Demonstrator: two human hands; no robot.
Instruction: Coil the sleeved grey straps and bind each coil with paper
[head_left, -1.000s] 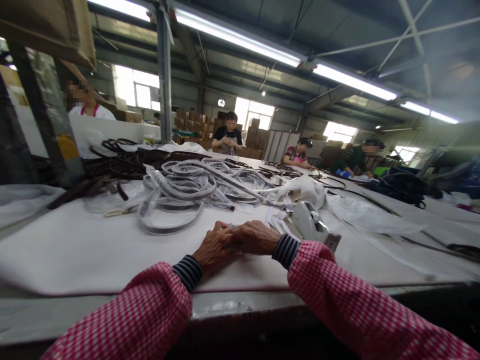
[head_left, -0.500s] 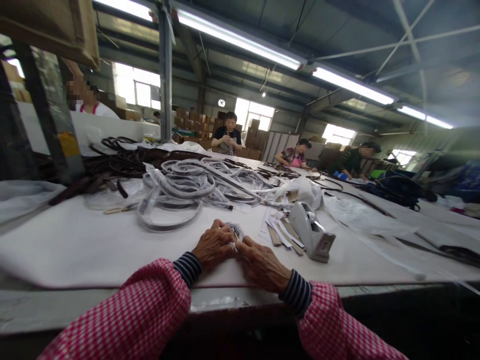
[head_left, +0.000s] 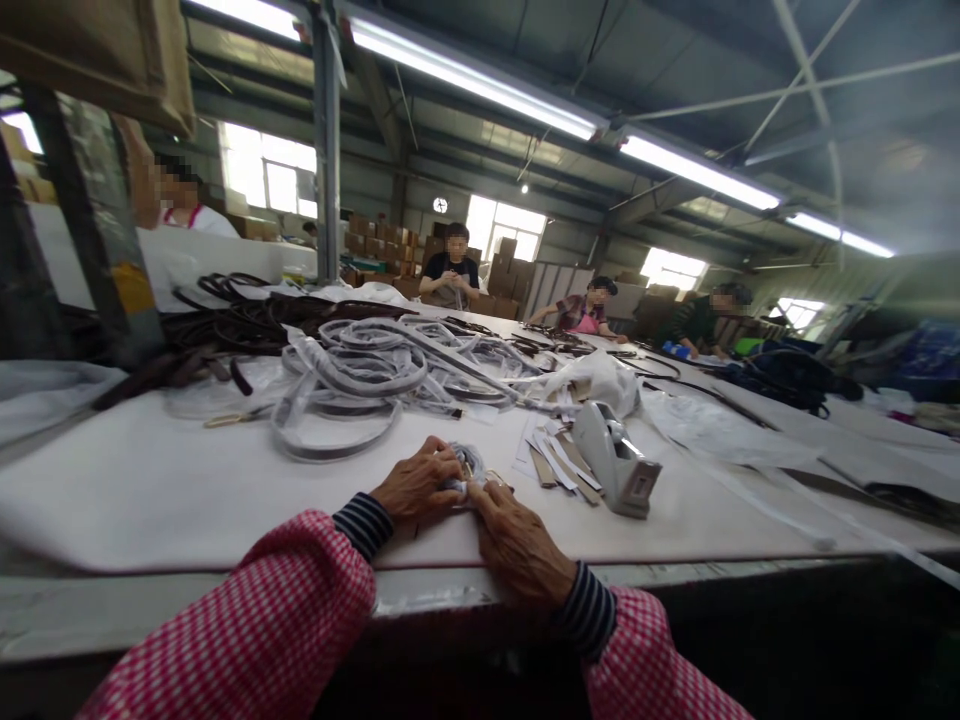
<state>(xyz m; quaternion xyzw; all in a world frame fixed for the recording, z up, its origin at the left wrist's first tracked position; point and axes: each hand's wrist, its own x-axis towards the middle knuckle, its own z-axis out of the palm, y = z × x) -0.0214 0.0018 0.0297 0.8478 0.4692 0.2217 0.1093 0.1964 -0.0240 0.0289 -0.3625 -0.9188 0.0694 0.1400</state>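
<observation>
A small coil of grey strap (head_left: 469, 458), seemingly wrapped in clear plastic, lies between my hands near the table's front edge. My left hand (head_left: 421, 484) is closed on its left side, fingers curled against it. From the right, my right hand (head_left: 519, 532) presses bent fingers and thumb to its near edge. A gold-coloured bit of metal shows by the right fingertips. My fingers cover the coil's lower part. Just beyond lies a heap of grey plastic-wrapped straps (head_left: 360, 375).
To the right stand a grey tape dispenser (head_left: 615, 462) and a pile of cardboard and paper strips (head_left: 561, 462). Dark brown straps (head_left: 225, 325) are heaped at the back left, beside a metal post (head_left: 112, 230). Plastic film (head_left: 712, 425) lies at right. Several co-workers are farther back.
My hands and the coil have shifted slightly left in view. My right fingers have moved lower on the coil, and more of it and the gold-coloured metal now shows.
</observation>
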